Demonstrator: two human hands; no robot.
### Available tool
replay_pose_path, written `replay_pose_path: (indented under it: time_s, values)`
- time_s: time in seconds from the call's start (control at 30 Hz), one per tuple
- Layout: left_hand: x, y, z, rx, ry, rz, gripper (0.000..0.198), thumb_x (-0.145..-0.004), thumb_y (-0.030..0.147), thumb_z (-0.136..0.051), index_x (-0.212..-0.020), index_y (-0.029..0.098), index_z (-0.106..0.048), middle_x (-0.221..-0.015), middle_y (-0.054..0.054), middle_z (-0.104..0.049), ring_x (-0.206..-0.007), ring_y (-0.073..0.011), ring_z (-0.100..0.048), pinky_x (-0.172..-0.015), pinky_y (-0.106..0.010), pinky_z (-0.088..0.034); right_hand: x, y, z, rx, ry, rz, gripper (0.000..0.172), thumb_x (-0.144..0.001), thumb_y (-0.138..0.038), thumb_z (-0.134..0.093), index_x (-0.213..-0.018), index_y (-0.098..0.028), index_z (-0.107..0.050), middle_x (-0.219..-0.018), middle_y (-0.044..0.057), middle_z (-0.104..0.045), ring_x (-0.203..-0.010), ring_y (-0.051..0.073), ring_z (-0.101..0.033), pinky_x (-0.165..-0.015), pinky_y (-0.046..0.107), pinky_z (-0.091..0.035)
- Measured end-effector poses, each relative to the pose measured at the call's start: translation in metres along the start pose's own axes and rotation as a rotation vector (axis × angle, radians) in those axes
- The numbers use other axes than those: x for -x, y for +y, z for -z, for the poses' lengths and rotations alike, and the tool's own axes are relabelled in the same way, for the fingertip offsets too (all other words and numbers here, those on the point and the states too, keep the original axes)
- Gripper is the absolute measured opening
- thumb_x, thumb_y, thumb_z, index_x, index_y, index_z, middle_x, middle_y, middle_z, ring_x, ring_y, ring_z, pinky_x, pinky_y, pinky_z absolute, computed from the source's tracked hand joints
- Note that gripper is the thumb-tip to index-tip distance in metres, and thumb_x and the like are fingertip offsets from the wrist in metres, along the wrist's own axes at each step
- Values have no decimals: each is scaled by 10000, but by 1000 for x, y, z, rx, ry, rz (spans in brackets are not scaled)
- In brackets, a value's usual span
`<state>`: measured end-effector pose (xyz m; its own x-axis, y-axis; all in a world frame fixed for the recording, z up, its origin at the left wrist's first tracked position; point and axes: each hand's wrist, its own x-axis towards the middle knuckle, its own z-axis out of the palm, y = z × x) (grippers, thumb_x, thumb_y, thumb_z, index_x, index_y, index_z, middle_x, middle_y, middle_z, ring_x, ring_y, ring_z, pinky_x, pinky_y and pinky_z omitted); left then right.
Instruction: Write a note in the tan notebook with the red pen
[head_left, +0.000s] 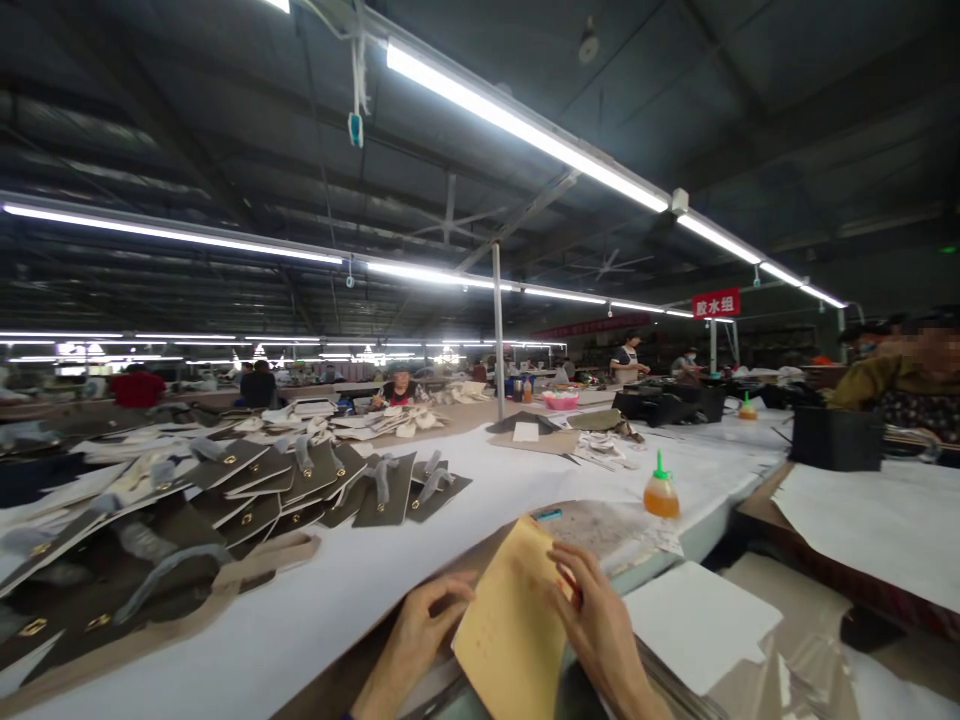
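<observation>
A tan, leather-like flat piece [510,630] stands tilted at the near edge of the long white work table [480,500]. My left hand [424,625] grips its left edge with the fingers curled onto it. My right hand [592,615] holds its right edge, fingers spread over the top right corner. A blue pen-like object [549,515] lies just beyond the piece on a brown board.
Several dark flap pieces with grey straps [300,480] fan out at left. An orange glue bottle with green cap [661,492] stands to the right. White sheets [701,620] lie near right. A seated person [911,375] is at far right; other workers sit behind.
</observation>
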<state>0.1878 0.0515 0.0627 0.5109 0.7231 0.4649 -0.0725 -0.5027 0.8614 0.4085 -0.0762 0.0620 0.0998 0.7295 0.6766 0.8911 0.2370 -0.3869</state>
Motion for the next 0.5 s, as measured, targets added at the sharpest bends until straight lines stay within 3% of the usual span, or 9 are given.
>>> replay_pose_path:
  time_s: [0.07,0.1,0.2,0.27,0.33,0.5]
  values:
    - [0,-1,-1,-14,-18,8,166,-790,306,-688,-842,152,-721,-1244,-113,-671,-1219,-274,-579,-1133,-478,-309,-22,13,14,80,9,-213,366,-983,-368,-476,-1271,-155,-550,-1443,160,-486,-1119,260,-620,-895,457,-535]
    - [0,0,-2,-13,-27,11,167,-793,305,-682,-846,152,-718,-1248,-112,-670,-1217,-272,-580,-1131,-477,-309,-32,19,19,115,-26,-274,386,-941,-355,-572,-1273,-157,-561,-1429,155,-504,-1130,275,-615,-906,484,-530]
    - [0,3,-4,19,-57,18,154,-809,302,-650,-832,161,-706,-1263,-107,-665,-1226,-267,-581,-1116,-445,-339,-52,30,23,194,-141,-325,358,-875,-329,-688,-1187,-162,-633,-1181,95,-666,-1041,251,-649,-895,476,-535]
    - [1,4,-4,44,-80,17,126,-806,284,-642,-801,171,-698,-1266,-94,-668,-1228,-260,-585,-1102,-401,-364,-56,29,21,238,-170,-316,213,-901,-323,-665,-1028,-153,-682,-980,54,-709,-936,215,-673,-850,437,-549]
    - [0,2,-4,59,-104,11,111,-794,277,-657,-775,173,-692,-1260,-87,-673,-1213,-261,-597,-1083,-366,-385,-54,23,18,274,-163,-283,176,-936,-306,-619,-892,-149,-684,-870,32,-712,-850,192,-683,-790,397,-559]
    - [-3,-8,4,63,-27,-2,388,-845,497,-591,-1006,155,-678,-1234,-127,-672,-1189,-286,-596,-1045,-380,-414,-20,-11,27,282,-67,-30,267,-1010,-232,-431,-921,-208,-682,-882,37,-733,-812,181,-711,-678,294,-535]
